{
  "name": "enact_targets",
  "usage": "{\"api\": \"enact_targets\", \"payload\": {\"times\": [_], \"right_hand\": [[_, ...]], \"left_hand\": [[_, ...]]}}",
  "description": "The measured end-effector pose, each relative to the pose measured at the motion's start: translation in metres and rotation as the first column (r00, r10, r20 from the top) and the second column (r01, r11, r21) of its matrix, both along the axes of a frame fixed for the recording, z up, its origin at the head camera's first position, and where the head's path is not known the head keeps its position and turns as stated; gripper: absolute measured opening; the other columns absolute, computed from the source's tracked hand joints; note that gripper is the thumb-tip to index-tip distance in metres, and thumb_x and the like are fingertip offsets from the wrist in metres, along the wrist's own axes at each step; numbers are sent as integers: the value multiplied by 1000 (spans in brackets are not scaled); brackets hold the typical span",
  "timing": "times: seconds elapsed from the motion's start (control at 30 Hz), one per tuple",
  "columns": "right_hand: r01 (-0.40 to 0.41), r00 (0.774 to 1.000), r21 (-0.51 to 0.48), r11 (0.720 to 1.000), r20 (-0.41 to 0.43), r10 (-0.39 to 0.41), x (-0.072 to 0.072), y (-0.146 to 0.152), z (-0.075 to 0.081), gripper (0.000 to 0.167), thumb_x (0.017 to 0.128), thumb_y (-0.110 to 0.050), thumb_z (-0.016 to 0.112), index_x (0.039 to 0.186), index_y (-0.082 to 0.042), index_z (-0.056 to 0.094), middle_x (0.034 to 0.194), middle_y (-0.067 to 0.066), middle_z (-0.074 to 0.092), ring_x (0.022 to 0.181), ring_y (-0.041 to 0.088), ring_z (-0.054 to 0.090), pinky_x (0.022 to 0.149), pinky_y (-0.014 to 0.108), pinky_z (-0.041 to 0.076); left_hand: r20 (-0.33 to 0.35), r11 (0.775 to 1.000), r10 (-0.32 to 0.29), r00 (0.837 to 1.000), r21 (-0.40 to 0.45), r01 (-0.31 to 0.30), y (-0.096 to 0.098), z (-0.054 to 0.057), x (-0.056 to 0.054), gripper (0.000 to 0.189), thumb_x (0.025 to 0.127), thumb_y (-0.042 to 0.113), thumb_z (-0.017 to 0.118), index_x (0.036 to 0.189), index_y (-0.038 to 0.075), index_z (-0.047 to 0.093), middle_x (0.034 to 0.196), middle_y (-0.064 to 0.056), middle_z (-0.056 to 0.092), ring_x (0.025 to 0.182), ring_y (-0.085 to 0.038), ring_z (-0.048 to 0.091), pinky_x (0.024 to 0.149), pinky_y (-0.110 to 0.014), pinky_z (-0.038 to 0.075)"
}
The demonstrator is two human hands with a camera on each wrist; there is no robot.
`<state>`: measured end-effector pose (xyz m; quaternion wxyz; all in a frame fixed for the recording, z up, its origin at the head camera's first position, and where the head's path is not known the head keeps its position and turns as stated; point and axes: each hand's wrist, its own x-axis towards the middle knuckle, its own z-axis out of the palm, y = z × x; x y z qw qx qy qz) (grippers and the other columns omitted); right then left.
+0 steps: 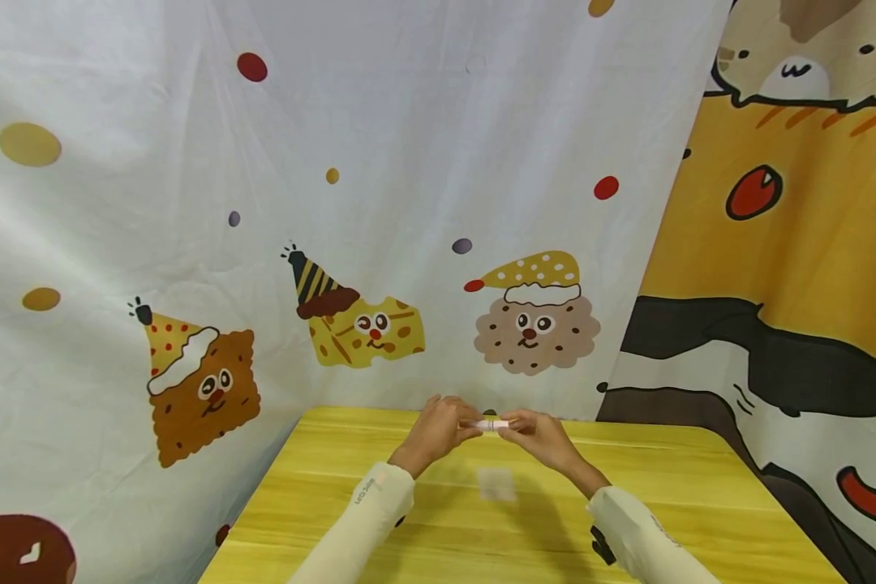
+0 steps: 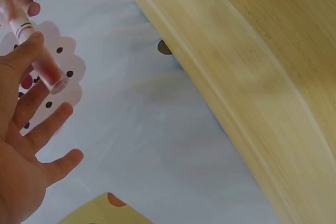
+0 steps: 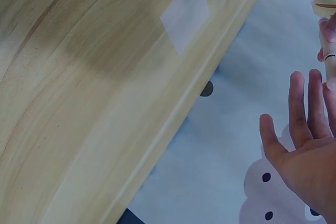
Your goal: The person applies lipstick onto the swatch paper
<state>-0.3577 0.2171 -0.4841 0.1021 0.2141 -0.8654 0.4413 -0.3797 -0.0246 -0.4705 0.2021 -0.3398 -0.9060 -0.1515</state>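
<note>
Pinkish tube (image 1: 491, 425), held above the far part of the yellow table (image 1: 664, 511). Left hand (image 1: 438, 427) pinches its left end, right hand (image 1: 543, 440) its right, other fingers loosely spread. Slender and apparently smooth, it could tilt if one pinch slackened, or drop if both did.

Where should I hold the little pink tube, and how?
Probably pinch the tube near both ends, from left and right: it's slim and straight and runs left to right in the head view, its dark-ringed middle showing.
</note>
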Motion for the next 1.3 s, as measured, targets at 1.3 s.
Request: {"api": "enact_targets", "payload": {"times": [1.3], "right_hand": [[-25,998,-11,1000,-57,24,10,25,4,25,93,-15,80,117,-10,77,101,5,78,90,19,75,75,27,60]], "left_hand": [[21,995,-23,1000,95,20,-15,0,4,25,91,39,80,112,26,83,97,13,78,86,-5,68,82,-33,49]]}}
